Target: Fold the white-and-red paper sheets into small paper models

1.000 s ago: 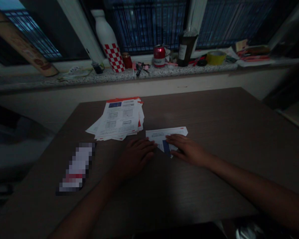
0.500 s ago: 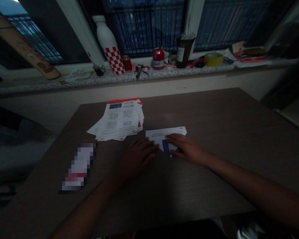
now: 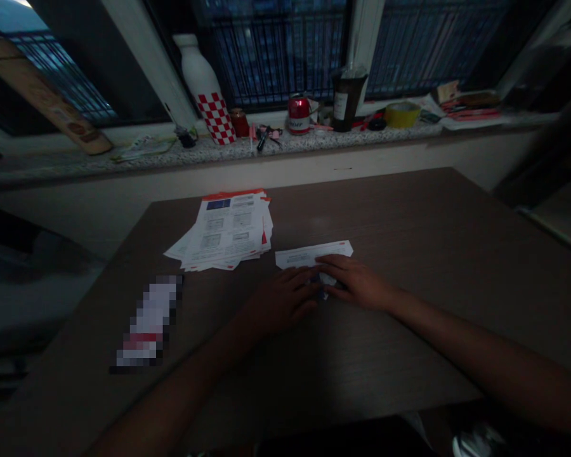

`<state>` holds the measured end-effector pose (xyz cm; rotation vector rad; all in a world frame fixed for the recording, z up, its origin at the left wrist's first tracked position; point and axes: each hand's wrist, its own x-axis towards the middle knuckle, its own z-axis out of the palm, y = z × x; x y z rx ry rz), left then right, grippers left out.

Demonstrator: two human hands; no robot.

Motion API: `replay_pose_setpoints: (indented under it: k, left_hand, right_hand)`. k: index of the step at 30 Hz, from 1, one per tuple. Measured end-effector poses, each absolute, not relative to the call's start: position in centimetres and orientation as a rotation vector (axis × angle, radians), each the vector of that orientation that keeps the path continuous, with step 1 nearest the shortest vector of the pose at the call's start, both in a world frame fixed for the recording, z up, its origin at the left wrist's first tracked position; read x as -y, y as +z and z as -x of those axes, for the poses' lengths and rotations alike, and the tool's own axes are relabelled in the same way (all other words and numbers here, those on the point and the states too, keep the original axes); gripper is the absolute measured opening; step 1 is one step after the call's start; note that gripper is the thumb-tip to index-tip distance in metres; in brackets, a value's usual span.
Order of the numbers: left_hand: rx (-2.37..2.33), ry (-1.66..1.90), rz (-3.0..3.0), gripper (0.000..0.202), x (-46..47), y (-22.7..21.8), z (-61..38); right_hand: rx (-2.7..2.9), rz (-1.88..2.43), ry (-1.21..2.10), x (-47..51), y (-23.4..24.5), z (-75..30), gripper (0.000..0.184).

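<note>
**Left hand [image 3: 283, 301] and right hand [image 3: 362, 283] flat on a folded paper [image 3: 301, 256], tip toward six o'clock**

Over my distant feed I see the left hand palm down, fingers stretched and close together, covering the paper's lower left. The right hand comes in from four o'clock, fingers slightly spread, fingertips on the paper's right part. How hard either presses I cannot tell.

The paper lies flat near the middle of the brown table [image 3: 409, 222]. Its long axis runs from nine o'clock to just short of three, the long straight edge facing twelve; its narrow tip shows between my hands.

Taking the paper as centre, I have a fanned stack of printed sheets [image 3: 228, 231] near ten o'clock, a pixelated slim object [image 3: 150, 320] near eight, and a red can [image 3: 299, 115] on the windowsill [image 3: 314, 144] at twelve.
</note>
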<state>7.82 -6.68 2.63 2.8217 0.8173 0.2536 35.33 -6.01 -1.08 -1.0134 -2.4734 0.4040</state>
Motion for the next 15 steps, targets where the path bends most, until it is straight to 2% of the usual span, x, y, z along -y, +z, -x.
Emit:
replay_pose_setpoints:
  k: [7,15]
  left_hand:
    - [-0.874,0.259,-2.762,0.048,7.2,1.2,-7.9]
    - [-1.006,0.245,-2.749,0.053,8.2,1.5,-8.7]
  right_hand:
    - [2.365,1.064,0.449,6.1,-0.9,-35.7,0.06]
    - [2.256,1.166,0.353,5.7,-0.7,-36.5,0.034]
